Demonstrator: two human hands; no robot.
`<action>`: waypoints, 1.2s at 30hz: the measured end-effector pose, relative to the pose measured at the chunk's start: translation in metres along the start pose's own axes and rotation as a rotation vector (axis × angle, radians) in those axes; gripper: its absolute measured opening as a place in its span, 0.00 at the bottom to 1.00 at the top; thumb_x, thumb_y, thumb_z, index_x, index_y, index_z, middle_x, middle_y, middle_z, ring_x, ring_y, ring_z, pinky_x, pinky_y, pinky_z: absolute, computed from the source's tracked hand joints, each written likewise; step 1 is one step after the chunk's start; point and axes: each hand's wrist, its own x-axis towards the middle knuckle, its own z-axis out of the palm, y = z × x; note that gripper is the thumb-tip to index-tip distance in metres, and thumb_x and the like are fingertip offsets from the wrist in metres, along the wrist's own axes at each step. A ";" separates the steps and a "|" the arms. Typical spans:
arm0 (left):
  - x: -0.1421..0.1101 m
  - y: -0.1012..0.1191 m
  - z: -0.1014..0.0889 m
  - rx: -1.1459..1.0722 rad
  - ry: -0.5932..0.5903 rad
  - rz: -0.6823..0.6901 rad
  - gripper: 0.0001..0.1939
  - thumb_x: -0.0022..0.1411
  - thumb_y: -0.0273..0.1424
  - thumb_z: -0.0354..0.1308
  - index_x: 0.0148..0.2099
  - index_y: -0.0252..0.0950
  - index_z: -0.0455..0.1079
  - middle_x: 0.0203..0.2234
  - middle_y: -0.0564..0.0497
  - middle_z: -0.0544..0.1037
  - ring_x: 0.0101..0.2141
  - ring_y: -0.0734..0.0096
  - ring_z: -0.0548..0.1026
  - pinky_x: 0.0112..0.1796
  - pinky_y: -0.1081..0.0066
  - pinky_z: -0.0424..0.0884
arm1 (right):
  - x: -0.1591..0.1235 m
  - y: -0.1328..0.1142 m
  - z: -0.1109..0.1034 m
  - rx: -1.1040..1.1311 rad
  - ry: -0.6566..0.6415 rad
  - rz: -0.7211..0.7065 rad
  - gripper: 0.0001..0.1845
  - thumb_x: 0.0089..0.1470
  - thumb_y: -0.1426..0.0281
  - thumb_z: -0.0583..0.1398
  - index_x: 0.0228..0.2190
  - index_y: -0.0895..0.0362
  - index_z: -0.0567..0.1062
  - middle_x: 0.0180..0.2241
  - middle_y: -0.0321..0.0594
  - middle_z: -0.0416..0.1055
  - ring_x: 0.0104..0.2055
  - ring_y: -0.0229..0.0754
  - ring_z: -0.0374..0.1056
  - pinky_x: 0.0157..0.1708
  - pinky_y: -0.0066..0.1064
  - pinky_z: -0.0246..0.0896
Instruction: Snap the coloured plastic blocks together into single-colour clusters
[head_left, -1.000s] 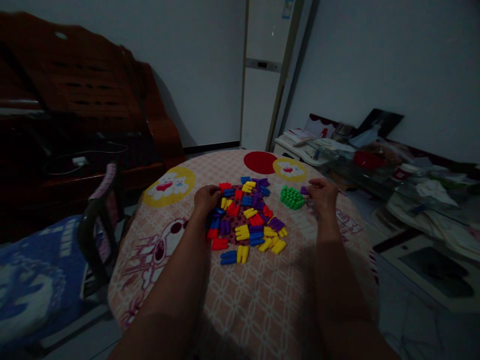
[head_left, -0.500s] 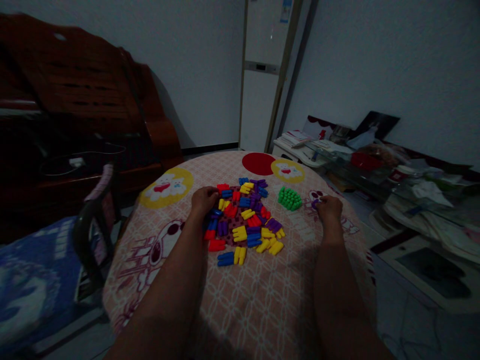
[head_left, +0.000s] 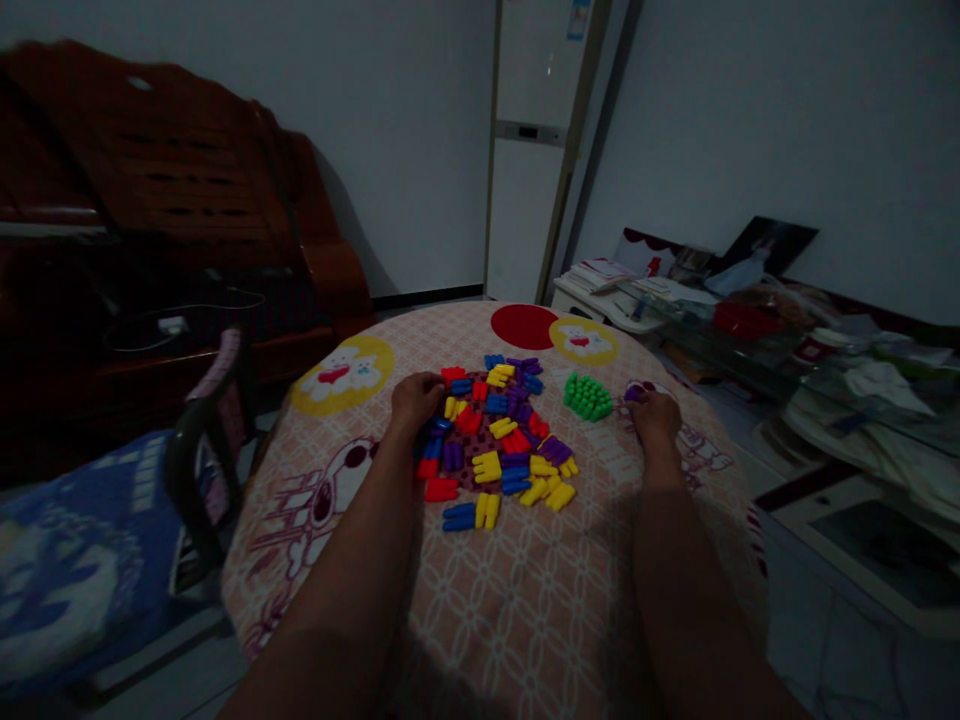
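Note:
Many small plastic building pieces in red, blue, yellow and purple lie in a loose heap on the round table. Among them are a yellow piece [head_left: 487, 467] and a red piece [head_left: 442, 489]. At the heap's left edge rests my left hand [head_left: 417, 400], its fingers curled beside a red piece [head_left: 453, 375]; what they hold, if anything, is hidden. My right hand [head_left: 657, 418], over the table's right side, pinches a small purple piece [head_left: 634, 394]. Between that hand and the heap sits a tight cluster of green pieces [head_left: 588, 397].
A patterned cloth [head_left: 517, 600] covers the table. Left stand a chair with a blue seat cover [head_left: 82, 560] and a wooden bench [head_left: 187, 190]. A cluttered glass-topped side table [head_left: 847, 380] is at right, and a tall white cabinet-like appliance [head_left: 525, 210] stands behind.
My right hand has moved slightly left, towards the green cluster, with the purple piece in its fingers. My left hand stays at the heap's edge. The whole view has shifted a little.

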 end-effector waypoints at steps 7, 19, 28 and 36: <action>-0.001 0.000 0.001 0.008 0.007 0.011 0.19 0.62 0.34 0.55 0.52 0.39 0.80 0.47 0.47 0.83 0.45 0.61 0.79 0.49 0.67 0.72 | -0.007 -0.046 -0.021 0.285 0.033 -0.166 0.18 0.53 0.66 0.61 0.43 0.62 0.82 0.36 0.51 0.80 0.40 0.50 0.75 0.44 0.37 0.67; -0.001 0.001 -0.001 0.000 -0.009 0.033 0.19 0.63 0.34 0.54 0.51 0.38 0.80 0.47 0.46 0.83 0.48 0.60 0.79 0.49 0.68 0.72 | -0.096 -0.149 0.011 0.161 -0.418 -0.845 0.15 0.62 0.69 0.58 0.47 0.57 0.80 0.44 0.49 0.76 0.46 0.47 0.71 0.48 0.35 0.64; -0.003 0.002 -0.003 -0.006 -0.005 0.015 0.19 0.62 0.33 0.54 0.52 0.37 0.80 0.46 0.46 0.83 0.46 0.60 0.80 0.48 0.68 0.72 | -0.037 -0.107 -0.023 0.519 -0.075 -0.484 0.18 0.51 0.73 0.58 0.42 0.54 0.82 0.41 0.42 0.80 0.43 0.47 0.75 0.47 0.36 0.68; -0.003 0.003 -0.003 0.015 0.004 0.018 0.19 0.61 0.32 0.55 0.51 0.39 0.80 0.46 0.47 0.83 0.47 0.59 0.80 0.49 0.67 0.72 | 0.008 -0.001 -0.028 0.210 0.282 -0.007 0.22 0.47 0.72 0.57 0.44 0.61 0.81 0.36 0.50 0.80 0.40 0.52 0.75 0.47 0.42 0.67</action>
